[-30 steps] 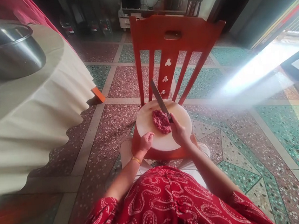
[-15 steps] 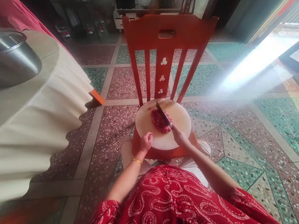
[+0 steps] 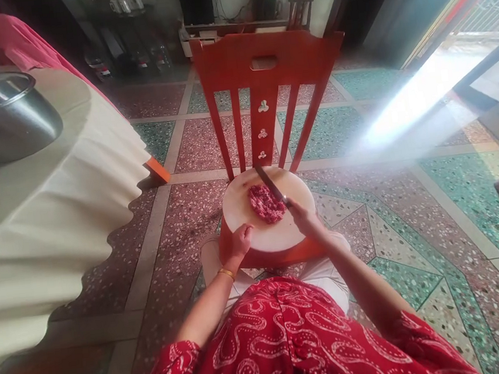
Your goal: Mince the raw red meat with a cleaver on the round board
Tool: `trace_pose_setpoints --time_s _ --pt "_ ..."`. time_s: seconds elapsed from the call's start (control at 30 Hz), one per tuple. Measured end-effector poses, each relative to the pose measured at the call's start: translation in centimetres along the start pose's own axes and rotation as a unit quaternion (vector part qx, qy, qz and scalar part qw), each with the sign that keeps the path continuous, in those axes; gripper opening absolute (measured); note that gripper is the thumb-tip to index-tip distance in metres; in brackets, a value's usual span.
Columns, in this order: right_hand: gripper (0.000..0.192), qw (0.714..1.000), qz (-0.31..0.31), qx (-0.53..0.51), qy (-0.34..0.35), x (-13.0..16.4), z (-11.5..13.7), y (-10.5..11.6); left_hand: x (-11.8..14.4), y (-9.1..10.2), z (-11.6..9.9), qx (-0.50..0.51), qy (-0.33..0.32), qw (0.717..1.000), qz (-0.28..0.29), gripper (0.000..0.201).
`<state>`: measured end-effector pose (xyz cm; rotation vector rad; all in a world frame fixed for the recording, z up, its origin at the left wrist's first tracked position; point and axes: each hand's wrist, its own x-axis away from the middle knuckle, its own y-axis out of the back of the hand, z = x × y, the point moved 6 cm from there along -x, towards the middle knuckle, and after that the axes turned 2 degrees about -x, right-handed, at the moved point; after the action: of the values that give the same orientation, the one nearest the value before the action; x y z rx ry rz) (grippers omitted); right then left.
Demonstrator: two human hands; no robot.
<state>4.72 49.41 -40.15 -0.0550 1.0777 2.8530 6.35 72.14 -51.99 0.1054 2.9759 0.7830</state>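
On the red chair [image 3: 263,121], your knife [image 3: 271,184] slants over the round board [image 3: 276,238].
Your right hand [image 3: 304,217] has its grip closed around it, presumably for control; your left hand [image 3: 240,239], curled with nothing visible in it, is at the near-left rim, probably steadying the board. The knife's long axis runs diagonally, tip forward-left, past the minced meat [image 3: 266,205].

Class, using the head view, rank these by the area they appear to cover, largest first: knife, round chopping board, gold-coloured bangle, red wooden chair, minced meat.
1. Red wooden chair
2. Round chopping board
3. Minced meat
4. Knife, long but narrow
5. Gold-coloured bangle
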Motion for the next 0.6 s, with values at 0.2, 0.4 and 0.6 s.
trace_pose_setpoints --time_s 0.2,0.4,0.6 --pt "0.049 1.0 -0.021 0.003 -0.018 1.3 -0.3 -0.3 -0.1 0.0 0.0 -0.007 -0.007 1.0 -0.003 0.021" --pt "0.047 1.0 -0.011 -0.026 -0.011 1.5 0.8 0.4 -0.1 -0.2 0.3 0.004 0.0 1.0 0.016 0.021" --pt "0.047 0.999 0.011 -0.015 -0.047 1.8 -0.5 -0.8 -0.1 0.0 0.0 -0.018 -0.007 1.0 0.001 0.02"
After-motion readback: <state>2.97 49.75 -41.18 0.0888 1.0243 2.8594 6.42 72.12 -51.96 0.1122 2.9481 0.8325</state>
